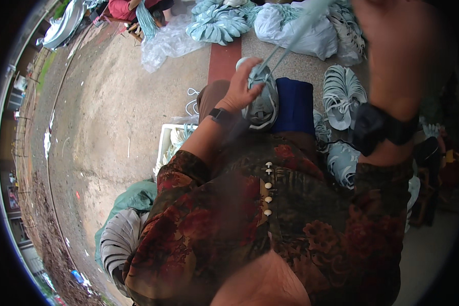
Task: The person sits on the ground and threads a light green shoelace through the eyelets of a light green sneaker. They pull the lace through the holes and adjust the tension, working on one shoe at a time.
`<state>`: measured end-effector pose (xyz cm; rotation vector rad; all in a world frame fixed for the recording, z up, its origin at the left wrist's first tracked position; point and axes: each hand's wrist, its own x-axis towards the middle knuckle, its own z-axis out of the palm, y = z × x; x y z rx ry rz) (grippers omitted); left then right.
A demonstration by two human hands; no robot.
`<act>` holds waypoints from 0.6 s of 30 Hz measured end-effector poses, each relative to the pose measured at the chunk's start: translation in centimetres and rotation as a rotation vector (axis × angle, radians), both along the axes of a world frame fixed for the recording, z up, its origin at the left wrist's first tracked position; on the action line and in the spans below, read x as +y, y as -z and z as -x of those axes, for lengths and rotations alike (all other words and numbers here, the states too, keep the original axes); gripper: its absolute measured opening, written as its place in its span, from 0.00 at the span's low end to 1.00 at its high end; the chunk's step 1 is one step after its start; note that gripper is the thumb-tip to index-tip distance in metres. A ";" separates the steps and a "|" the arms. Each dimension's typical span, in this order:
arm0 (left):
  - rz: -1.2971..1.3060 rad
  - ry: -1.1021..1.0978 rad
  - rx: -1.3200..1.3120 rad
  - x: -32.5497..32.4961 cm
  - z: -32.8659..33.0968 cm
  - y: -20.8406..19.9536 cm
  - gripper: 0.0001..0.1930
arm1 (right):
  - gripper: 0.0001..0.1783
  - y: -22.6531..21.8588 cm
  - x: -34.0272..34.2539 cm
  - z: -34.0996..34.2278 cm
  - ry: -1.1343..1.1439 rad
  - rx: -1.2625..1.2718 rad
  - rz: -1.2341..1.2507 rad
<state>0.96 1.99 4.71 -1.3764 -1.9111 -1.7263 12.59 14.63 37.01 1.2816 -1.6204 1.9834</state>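
Note:
A light grey-green shoe rests on my lap, its toe toward me. My left hand, a dark watch on its wrist, is closed on the shoe's upper around the laced opening. From there a pale green shoelace runs taut in strands up toward the top right. My right hand is raised high there, blurred and partly cut off by the upper edge. The lace leads to it, though its fingertips are hidden. Beside the shoe, a dark blue cloth covers my right thigh.
Bundled pale shoe uppers lie at my right, with more uppers nearer. A white bin and a grey stack of uppers are at my left. White sacks and clear plastic lie ahead, near a person in red.

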 end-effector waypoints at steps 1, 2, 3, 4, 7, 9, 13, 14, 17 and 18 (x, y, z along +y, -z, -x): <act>0.113 0.114 0.003 0.1 -0.3 -0.1 0.10 | 0.16 0.1 -0.9 1.2 -0.002 0.076 -0.058; 0.332 0.270 -0.134 0.0 -0.2 0.9 0.09 | 0.17 0.3 -1.8 1.7 0.055 0.099 -0.167; 0.551 0.411 -0.283 -0.4 -0.3 1.7 0.09 | 0.18 0.9 -2.7 2.5 0.097 0.124 -0.273; 0.555 0.411 -0.252 -0.8 -0.6 2.6 0.11 | 0.17 3.1 -3.4 3.2 0.095 0.066 -0.310; 0.515 0.454 -0.140 -0.9 -2.2 3.4 0.15 | 0.10 8.8 -2.9 3.1 0.157 -0.413 -0.496; 0.427 0.474 -0.062 -0.5 -2.3 4.8 0.16 | 0.11 15.0 0.7 4.0 0.276 -0.710 -0.420; 0.544 0.517 0.029 0.1 -1.4 5.5 0.15 | 0.06 29.7 5.6 4.2 0.578 -1.183 -0.135; 0.538 0.558 -0.035 -0.2 -1.8 4.2 0.15 | 0.05 32.0 5.7 4.3 0.642 -1.252 -0.059; 0.407 0.522 -0.036 -0.5 -2.0 4.2 0.15 | 0.03 35.4 4.5 5.4 0.769 -1.315 -0.038; 0.438 0.520 -0.063 -0.5 -2.1 4.0 0.15 | 0.03 36.2 4.3 5.8 0.784 -1.327 -0.006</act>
